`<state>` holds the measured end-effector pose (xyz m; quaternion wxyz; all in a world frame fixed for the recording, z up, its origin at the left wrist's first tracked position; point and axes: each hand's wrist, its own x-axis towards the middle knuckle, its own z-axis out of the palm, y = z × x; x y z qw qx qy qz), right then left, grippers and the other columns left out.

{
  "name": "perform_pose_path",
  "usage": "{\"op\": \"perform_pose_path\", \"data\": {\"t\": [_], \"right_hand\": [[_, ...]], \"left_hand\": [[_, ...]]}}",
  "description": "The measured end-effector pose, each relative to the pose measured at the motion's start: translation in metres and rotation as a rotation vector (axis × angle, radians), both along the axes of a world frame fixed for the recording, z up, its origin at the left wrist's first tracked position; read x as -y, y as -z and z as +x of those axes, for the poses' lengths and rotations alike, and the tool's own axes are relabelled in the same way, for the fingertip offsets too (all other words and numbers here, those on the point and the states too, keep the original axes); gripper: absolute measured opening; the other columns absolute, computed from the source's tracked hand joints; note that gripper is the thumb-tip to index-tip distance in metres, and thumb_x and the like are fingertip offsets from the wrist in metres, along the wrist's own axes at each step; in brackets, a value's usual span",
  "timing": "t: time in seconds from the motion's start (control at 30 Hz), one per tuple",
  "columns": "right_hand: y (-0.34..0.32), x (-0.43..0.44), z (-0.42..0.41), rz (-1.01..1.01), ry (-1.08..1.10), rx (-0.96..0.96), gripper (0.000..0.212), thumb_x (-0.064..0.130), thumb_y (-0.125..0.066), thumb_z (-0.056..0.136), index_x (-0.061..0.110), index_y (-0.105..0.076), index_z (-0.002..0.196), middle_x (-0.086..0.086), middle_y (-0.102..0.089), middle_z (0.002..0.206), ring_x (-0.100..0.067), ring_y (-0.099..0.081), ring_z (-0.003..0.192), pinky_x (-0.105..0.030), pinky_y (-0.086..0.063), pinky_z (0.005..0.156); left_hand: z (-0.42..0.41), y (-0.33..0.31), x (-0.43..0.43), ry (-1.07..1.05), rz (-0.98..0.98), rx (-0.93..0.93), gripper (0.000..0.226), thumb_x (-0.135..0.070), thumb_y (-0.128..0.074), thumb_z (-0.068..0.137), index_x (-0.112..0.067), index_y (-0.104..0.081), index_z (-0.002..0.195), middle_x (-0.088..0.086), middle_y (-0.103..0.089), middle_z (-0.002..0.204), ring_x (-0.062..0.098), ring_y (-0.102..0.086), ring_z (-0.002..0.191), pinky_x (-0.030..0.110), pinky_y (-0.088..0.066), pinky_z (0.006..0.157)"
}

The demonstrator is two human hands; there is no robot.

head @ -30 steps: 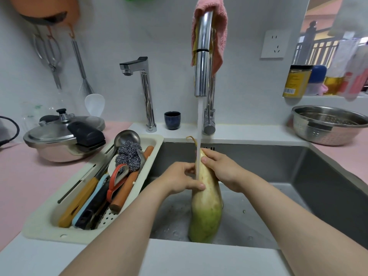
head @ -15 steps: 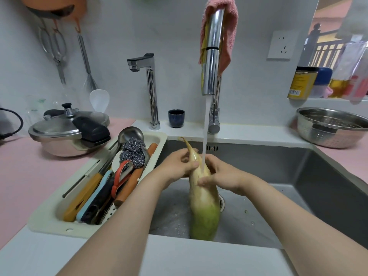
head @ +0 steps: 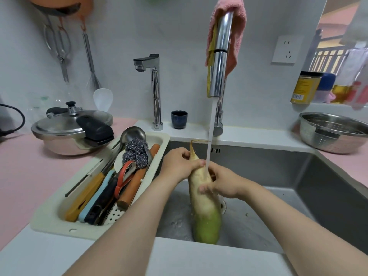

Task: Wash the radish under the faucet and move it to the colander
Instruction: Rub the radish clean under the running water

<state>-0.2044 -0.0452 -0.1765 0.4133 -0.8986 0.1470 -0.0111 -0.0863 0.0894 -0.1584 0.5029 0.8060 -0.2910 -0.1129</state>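
Observation:
A long radish (head: 205, 212), white at the thin root end and green at the thick end, stands tilted in the steel sink (head: 278, 176). Water runs from the tall chrome faucet (head: 220, 54) onto its upper part. My left hand (head: 178, 164) grips the radish near its thin top. My right hand (head: 221, 181) wraps its middle from the right, just under the stream. The steel colander (head: 332, 132) sits on the pink counter at the right, apart from both hands.
A cream drainer tray (head: 59, 220) with utensils and a steel scrubber lies left of the sink. A pressure cooker (head: 69, 130) stands behind it. A smaller tap (head: 153, 90) and a dark cup (head: 179, 119) sit on the ledge. Jars line the right sill.
My right hand has slid down from the radish's top to its middle. My left hand has moved up toward the thin end. The radish has tilted slightly left.

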Motion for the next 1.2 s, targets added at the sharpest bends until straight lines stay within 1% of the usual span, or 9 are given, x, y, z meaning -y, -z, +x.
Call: {"op": "perform_pose_path", "data": {"t": [0.13, 0.23, 0.4, 0.47, 0.6, 0.77, 0.93, 1.1, 1.2], "right_hand": [[0.002, -0.015, 0.008, -0.174, 0.112, 0.079, 0.084, 0.07, -0.074, 0.066, 0.022, -0.055, 0.132, 0.002, -0.068, 0.122, -0.019, -0.065, 0.11, -0.037, -0.054, 0.093], [-0.005, -0.025, 0.012, -0.247, 0.101, 0.099, 0.057, 0.054, -0.069, 0.089, 0.023, -0.057, 0.135, -0.003, -0.068, 0.126, -0.025, -0.063, 0.116, -0.031, -0.047, 0.088], [-0.002, -0.013, -0.002, -0.083, -0.041, -0.177, 0.075, 0.035, -0.078, 0.088, 0.027, -0.039, 0.152, 0.0, -0.06, 0.137, -0.018, -0.059, 0.123, -0.033, -0.049, 0.106], [-0.001, -0.016, -0.004, -0.02, -0.054, -0.142, 0.076, 0.028, -0.083, 0.083, 0.025, -0.042, 0.147, 0.001, -0.063, 0.131, -0.017, -0.062, 0.12, -0.037, -0.052, 0.105], [0.0, -0.021, -0.002, 0.012, -0.008, -0.028, 0.07, 0.025, -0.082, 0.086, 0.025, -0.045, 0.145, 0.002, -0.064, 0.128, -0.017, -0.062, 0.117, -0.031, -0.053, 0.1], [-0.012, -0.016, -0.008, 0.108, 0.159, 0.161, 0.036, 0.015, -0.076, 0.089, 0.021, -0.056, 0.118, 0.006, -0.071, 0.115, 0.002, -0.065, 0.094, -0.016, -0.053, 0.077], [-0.027, 0.0, -0.008, 0.413, 0.452, 0.389, 0.042, 0.029, -0.065, 0.099, 0.018, -0.048, 0.135, -0.006, -0.068, 0.126, -0.024, -0.07, 0.107, -0.049, -0.06, 0.091], [-0.033, 0.006, -0.012, 0.617, 0.61, 0.446, 0.023, 0.025, -0.057, 0.105, 0.012, -0.058, 0.123, -0.008, -0.073, 0.108, -0.025, -0.071, 0.096, -0.04, -0.058, 0.074], [-0.029, 0.012, -0.014, 0.629, 0.63, 0.424, 0.031, 0.027, -0.057, 0.105, 0.01, -0.054, 0.131, -0.009, -0.071, 0.114, -0.026, -0.07, 0.1, -0.04, -0.056, 0.075]], "left_hand": [[-0.002, -0.002, -0.002, 0.008, -0.01, -0.006, 0.028, -0.035, -0.09, 0.071, -0.02, -0.069, 0.082, 0.0, -0.073, 0.086, 0.021, -0.071, 0.086, 0.043, -0.062, 0.083], [-0.007, -0.001, 0.001, -0.016, -0.013, 0.01, 0.025, -0.033, -0.09, 0.07, -0.021, -0.068, 0.076, -0.002, -0.072, 0.081, 0.019, -0.068, 0.079, 0.041, -0.061, 0.08], [-0.01, 0.005, 0.002, 0.005, 0.075, 0.018, 0.036, -0.034, -0.093, 0.065, -0.016, -0.062, 0.06, 0.008, -0.072, 0.076, 0.028, -0.07, 0.077, 0.046, -0.063, 0.075], [-0.013, 0.005, 0.005, -0.008, 0.035, 0.047, 0.029, -0.028, -0.089, 0.071, -0.02, -0.064, 0.059, -0.002, -0.069, 0.07, 0.019, -0.066, 0.073, 0.035, -0.058, 0.067], [-0.013, 0.003, 0.007, 0.031, -0.052, -0.017, 0.004, -0.02, -0.079, 0.082, -0.022, -0.08, 0.078, -0.008, -0.074, 0.079, 0.014, -0.069, 0.083, 0.031, -0.058, 0.076], [-0.008, -0.002, 0.0, 0.158, -0.163, -0.224, 0.042, -0.016, -0.07, 0.095, -0.015, -0.064, 0.136, 0.004, -0.073, 0.123, 0.017, -0.069, 0.111, 0.04, -0.056, 0.103], [-0.022, -0.001, -0.003, 0.429, 0.185, -0.077, 0.055, -0.043, -0.057, 0.101, -0.04, -0.04, 0.153, -0.017, -0.056, 0.133, 0.007, -0.054, 0.12, 0.028, -0.043, 0.102], [-0.031, -0.005, 0.017, 0.5, 0.34, 0.005, 0.078, -0.065, -0.049, 0.089, -0.047, -0.014, 0.158, -0.001, -0.046, 0.156, 0.025, -0.049, 0.137, 0.042, -0.039, 0.114], [-0.038, -0.005, 0.02, 0.472, 0.389, 0.101, 0.067, -0.057, -0.048, 0.098, -0.048, -0.017, 0.157, -0.002, -0.049, 0.154, 0.029, -0.049, 0.137, 0.036, -0.038, 0.109]]}}
